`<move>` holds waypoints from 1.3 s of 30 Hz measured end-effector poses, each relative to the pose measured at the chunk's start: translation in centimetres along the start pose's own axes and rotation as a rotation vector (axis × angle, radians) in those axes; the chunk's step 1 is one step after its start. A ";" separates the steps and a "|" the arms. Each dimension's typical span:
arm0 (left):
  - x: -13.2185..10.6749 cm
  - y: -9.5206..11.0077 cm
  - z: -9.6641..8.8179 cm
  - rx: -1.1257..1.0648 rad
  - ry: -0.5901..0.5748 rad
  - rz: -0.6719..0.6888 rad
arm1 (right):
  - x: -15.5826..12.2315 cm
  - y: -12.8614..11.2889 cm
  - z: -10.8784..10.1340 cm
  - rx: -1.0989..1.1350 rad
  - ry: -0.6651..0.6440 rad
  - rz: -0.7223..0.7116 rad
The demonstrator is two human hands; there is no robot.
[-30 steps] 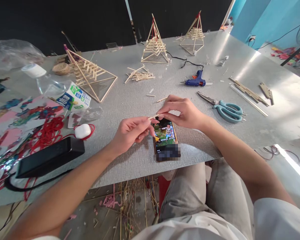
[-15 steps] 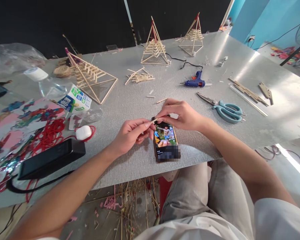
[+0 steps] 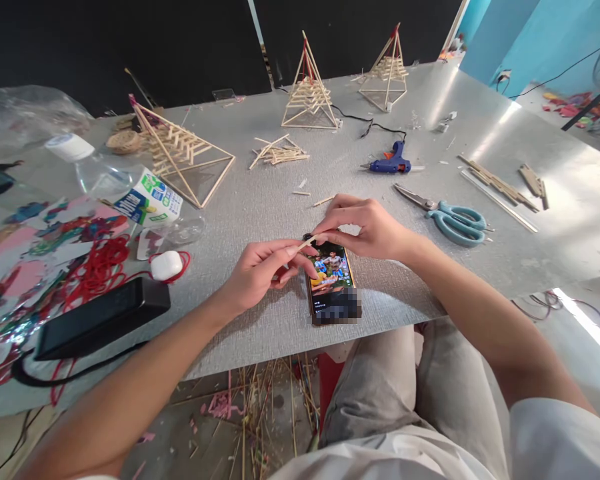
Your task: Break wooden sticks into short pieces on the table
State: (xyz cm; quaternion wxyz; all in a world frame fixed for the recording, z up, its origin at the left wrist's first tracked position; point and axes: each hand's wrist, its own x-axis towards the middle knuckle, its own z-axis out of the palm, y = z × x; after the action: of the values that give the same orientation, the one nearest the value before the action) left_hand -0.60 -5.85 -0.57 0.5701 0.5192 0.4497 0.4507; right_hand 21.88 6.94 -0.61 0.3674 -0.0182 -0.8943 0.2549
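Observation:
A short thin wooden stick (image 3: 307, 243) is pinched between my two hands. My left hand (image 3: 270, 268) grips its lower left end, and my right hand (image 3: 363, 228) closes its fingertips on the upper right end. Under the hands lies a smartphone (image 3: 329, 273) with a lit screen; the fingers cover its top part. Just beyond my right hand, a loose stick (image 3: 324, 201) rests on the table. A heap of short sticks (image 3: 283, 152) lies farther back, in front of a stick pyramid frame (image 3: 307, 100).
Right of my hands lie scissors (image 3: 455, 222), a blue glue gun (image 3: 393, 160) and wooden strips (image 3: 497, 183). At left are another pyramid frame (image 3: 180, 150), a plastic bottle (image 3: 125, 183), red cord (image 3: 100, 267), a white case (image 3: 167, 265) and a black device (image 3: 105, 317). A third pyramid (image 3: 387, 70) stands behind.
More of the stick shows between my fingers, as my left fingers have shifted slightly along it. The picture on the phone screen has changed.

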 end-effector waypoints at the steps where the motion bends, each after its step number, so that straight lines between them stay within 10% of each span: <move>1: 0.0 0.0 0.0 0.018 0.003 0.011 | 0.0 0.0 0.0 -0.004 0.000 0.003; 25: 0.0 -0.1 0.1 0.049 0.042 0.028 | 0.0 0.0 -0.1 -0.041 0.023 -0.012; 34: -0.8 1.6 -1.3 -0.015 -0.464 -0.005 | 0.4 -1.0 -0.6 0.115 0.094 0.146; 39: -1.2 1.8 -1.7 -0.021 -0.528 -0.169 | 0.3 -0.6 -0.1 0.141 0.059 0.141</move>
State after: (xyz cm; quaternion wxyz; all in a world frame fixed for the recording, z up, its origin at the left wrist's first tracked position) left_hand -2.57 -6.58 1.14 0.7084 0.5734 0.3227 0.2554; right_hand 21.84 6.57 -0.06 0.3752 -0.0626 -0.8594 0.3416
